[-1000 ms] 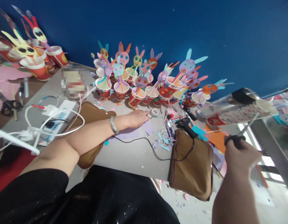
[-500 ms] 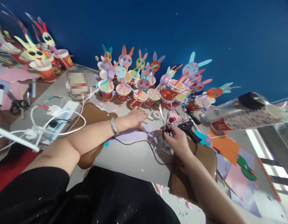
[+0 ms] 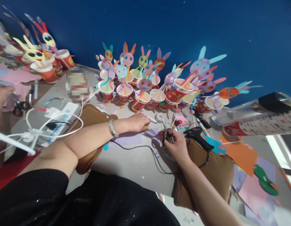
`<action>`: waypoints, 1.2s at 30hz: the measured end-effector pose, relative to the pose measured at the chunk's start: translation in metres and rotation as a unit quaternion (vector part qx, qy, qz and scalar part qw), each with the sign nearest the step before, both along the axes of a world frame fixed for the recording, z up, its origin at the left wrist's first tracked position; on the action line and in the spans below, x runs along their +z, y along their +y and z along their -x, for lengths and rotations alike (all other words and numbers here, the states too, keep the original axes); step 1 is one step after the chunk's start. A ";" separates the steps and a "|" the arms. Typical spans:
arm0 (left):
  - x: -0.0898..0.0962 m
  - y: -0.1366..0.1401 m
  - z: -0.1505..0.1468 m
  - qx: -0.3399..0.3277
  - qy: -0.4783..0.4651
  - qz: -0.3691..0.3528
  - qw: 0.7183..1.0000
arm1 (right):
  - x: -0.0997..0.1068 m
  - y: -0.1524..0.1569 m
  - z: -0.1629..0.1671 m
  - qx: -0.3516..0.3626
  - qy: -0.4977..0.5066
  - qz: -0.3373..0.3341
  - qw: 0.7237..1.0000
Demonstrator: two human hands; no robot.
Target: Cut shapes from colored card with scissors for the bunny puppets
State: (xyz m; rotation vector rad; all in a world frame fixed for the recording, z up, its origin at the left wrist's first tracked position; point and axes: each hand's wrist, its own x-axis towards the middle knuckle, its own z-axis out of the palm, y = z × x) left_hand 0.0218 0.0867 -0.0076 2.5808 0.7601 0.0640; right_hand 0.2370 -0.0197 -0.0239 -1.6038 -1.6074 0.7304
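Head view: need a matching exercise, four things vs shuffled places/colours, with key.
1. Scissors
2. Bracelet
3. Power strip
4. Wall

A. Dark blue
B. White, with plugs and cables
C. In the right hand
D. Around the left wrist

Pairs: 1-C, 2-D, 3-B, 4-A

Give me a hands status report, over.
Right hand gripping scissors. Left hand near purple paper. Possible snag: black cable across the table.

The right hand (image 3: 177,143) has brought the scissors (image 3: 168,132) leftward, near the left hand (image 3: 137,122).
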 end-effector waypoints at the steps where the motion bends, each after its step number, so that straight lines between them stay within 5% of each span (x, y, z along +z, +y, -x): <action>1: 0.000 0.000 -0.001 0.004 -0.013 0.010 1.000 | -0.002 0.000 0.000 0.001 0.005 0.001 1.000; 8: 0.005 0.002 -0.003 0.026 -0.082 0.097 0.992 | -0.003 -0.002 -0.001 -0.014 0.031 -0.011 0.999; 14: -0.006 0.006 -0.001 0.034 -0.063 -0.039 0.997 | 0.003 -0.004 -0.003 -0.065 -0.004 -0.046 0.997; 20: 0.000 0.003 -0.004 0.067 -0.137 -0.059 0.987 | 0.007 -0.005 -0.005 -0.094 0.006 -0.068 0.993; 23: 0.009 -0.001 -0.005 0.066 -0.208 -0.017 0.976 | 0.011 -0.007 -0.003 -0.050 0.004 -0.052 0.997; 28: 0.012 -0.008 -0.007 -0.047 -0.205 0.152 0.966 | 0.014 -0.010 0.001 0.051 0.035 -0.031 0.998; 36: 0.012 -0.011 -0.007 -0.081 -0.139 0.310 0.937 | 0.015 -0.010 0.002 -0.003 0.138 -0.047 0.989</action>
